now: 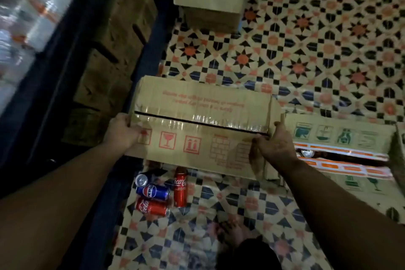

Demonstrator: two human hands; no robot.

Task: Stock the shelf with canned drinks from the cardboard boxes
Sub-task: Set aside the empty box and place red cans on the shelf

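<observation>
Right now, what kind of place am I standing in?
Probably a small shop's stockroom or aisle. A taped cardboard box is held between both hands, an opened box of cans sits beside it, loose soda cans lie on the patterned floor, and wrapped bottles fill dark shelving.

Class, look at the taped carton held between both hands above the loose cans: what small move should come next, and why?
Probably set the carton down on the tiled floor and split its tape seam. The left hand and right hand grip its ends, the seam looks sealed, and only four cans lie loose.
</observation>
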